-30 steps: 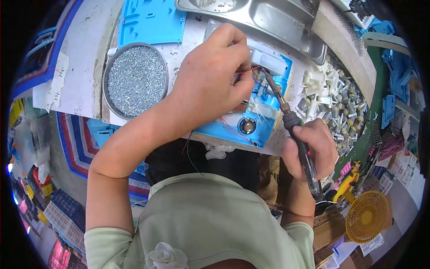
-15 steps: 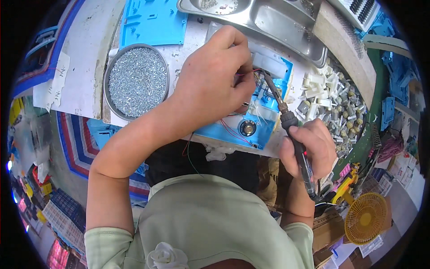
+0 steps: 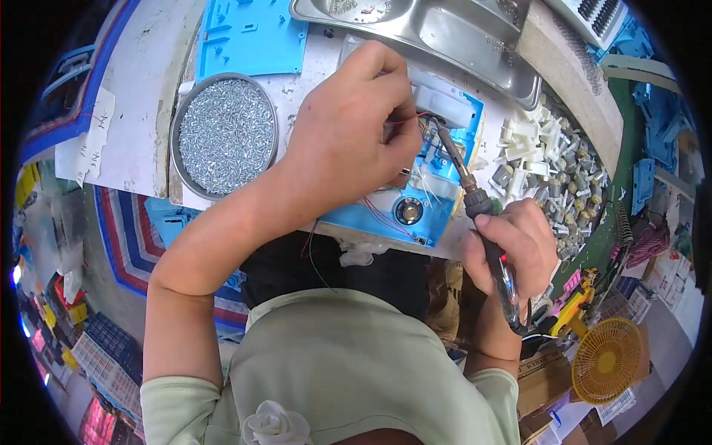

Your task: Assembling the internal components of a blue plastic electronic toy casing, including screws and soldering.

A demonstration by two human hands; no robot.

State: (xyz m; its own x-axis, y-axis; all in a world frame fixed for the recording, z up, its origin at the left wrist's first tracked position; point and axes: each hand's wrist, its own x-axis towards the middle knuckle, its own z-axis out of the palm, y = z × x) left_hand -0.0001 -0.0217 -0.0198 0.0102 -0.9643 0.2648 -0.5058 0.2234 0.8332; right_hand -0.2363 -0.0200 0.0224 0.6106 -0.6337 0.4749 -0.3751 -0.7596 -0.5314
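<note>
My right hand [image 3: 515,241] grips a soldering iron [image 3: 486,208] by its dark handle, its tip pointing up and left into a blue plastic housing [image 3: 356,217]. Over that housing my left hand [image 3: 367,122] is closed, fingertips pinched on a thin red wire [image 3: 421,114] that runs toward the iron's tip. The palm hides much of the inside. A round speaker [image 3: 409,211], several thin wires and a white block [image 3: 445,107] show in the housing. Whether the tip touches the wire cannot be made out.
A round tin of small screws [image 3: 226,137] stands left of my forearm. Behind lie a blue plastic panel [image 3: 252,41] and a steel tray [image 3: 471,48]. White plastic parts and small motors [image 3: 552,178] are heaped at the right. A yellow fan [image 3: 606,361] sits lower right.
Both hands stay nearly in place. The soldering iron has shifted very slightly, its tip still beside the red wire.
</note>
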